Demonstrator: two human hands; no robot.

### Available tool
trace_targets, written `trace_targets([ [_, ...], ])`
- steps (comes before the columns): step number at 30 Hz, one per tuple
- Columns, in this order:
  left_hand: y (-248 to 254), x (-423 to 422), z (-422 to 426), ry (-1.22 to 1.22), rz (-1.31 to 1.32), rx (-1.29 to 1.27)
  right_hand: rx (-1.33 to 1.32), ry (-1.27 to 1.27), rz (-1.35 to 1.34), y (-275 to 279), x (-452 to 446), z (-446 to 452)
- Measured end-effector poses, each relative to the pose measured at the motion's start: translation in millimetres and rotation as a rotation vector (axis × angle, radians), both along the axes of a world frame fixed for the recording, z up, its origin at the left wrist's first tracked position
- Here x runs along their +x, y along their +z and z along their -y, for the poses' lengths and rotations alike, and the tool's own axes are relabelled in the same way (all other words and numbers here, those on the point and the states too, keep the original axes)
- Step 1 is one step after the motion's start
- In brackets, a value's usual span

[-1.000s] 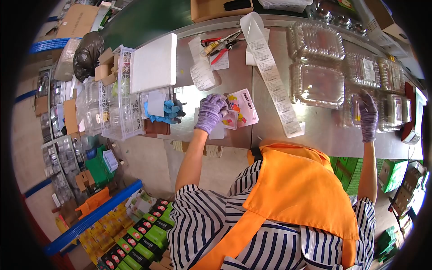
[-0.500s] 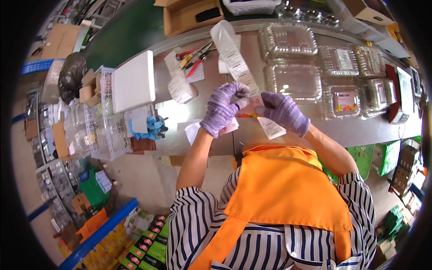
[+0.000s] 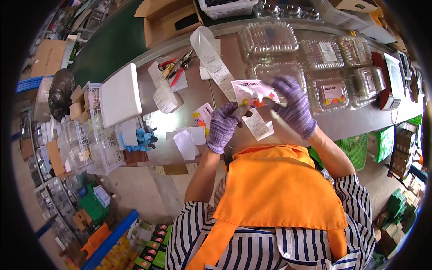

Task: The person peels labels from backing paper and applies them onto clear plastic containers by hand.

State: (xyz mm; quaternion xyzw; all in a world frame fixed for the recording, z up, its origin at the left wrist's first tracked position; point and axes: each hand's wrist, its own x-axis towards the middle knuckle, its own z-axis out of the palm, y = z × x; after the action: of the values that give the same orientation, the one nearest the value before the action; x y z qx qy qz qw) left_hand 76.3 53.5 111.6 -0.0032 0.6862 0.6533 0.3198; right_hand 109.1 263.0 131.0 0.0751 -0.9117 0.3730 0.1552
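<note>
My left hand (image 3: 225, 127), in a purple knit glove, pinches the lower edge of a pink "Sweet Gift" label (image 3: 253, 92) printed with coloured shapes. My right hand (image 3: 294, 108), gloved the same way, is beside the label's right edge. Its thumb stands apart from the fingers, and the fingertips are slightly blurred. A second label of the same kind (image 3: 204, 115) lies on the metal table, left of my left hand. Below the held label lies a printed paper slip (image 3: 258, 127). A long strip of printed labels (image 3: 211, 60) runs behind my hands.
Several clear plastic clamshell boxes (image 3: 269, 39) stand at the back right, one with a pink label (image 3: 333, 95). Red-handled pliers (image 3: 178, 74) lie on paper at the left. Beyond are a white foam lid (image 3: 120, 96), a plastic crate (image 3: 96, 135) and a cardboard box (image 3: 168, 28).
The label has turned its printed face up in my left hand. My right hand has moved off it to the right. The view has shifted, uncovering the second label on the table.
</note>
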Motion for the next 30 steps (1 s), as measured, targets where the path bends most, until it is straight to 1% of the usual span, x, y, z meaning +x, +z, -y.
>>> trace_targets([
  [1, 7.7, 2.7, -5.3, -0.009, 0.024, 0.015, -0.027, 0.101, 0.11, 12.0, -0.7, 7.3],
  [2, 11.1, 3.6, -9.0, -0.018, 0.045, 0.03, -0.067, 0.217, 0.071, 12.1, -0.9, 10.5],
  [3, 6.4, 3.6, -6.8, -0.039, 0.087, -0.002, -0.073, 0.196, 0.064, 8.4, 0.7, 12.6],
  [6, 10.1, 3.2, -1.0, -0.102, 0.115, 0.162, -0.132, 0.191, 0.036, -2.5, 1.5, 7.3],
  [8, 11.4, 5.7, -0.5, -0.143, 0.064, 0.121, -0.217, 0.187, 0.046, -1.7, 4.5, 6.9],
  [9, 10.6, 5.9, -0.5, -0.151, 0.044, 0.099, -0.26, 0.202, 0.097, 1.9, 4.6, 7.2],
  [13, 8.8, 4.4, -3.3, -0.147, -0.01, 0.069, -0.233, 0.19, 0.061, 4.5, 5.5, 6.5],
  [18, 20.7, 4.8, -10.8, -0.1, -0.009, 0.05, -0.24, 0.173, 0.028, 7.4, 7.1, 10.0],
  [22, 15.6, 7.3, -12.5, -0.101, -0.027, 0.022, -0.312, 0.136, 0.061, 10.9, 7.7, 13.3],
  [25, 17.2, 13.3, -18.6, 0.007, -0.119, 0.077, -0.301, 0.129, 0.043, 9.0, 7.2, 11.6],
  [28, 22.7, 14.2, -20.5, -0.047, -0.09, 0.015, -0.29, 0.105, 0.061, 9.5, 7.5, 10.5],
  [30, 26.3, 14.3, -18.9, -0.062, -0.111, 0.083, -0.265, 0.097, 0.05, 8.4, 6.4, 7.7],
])
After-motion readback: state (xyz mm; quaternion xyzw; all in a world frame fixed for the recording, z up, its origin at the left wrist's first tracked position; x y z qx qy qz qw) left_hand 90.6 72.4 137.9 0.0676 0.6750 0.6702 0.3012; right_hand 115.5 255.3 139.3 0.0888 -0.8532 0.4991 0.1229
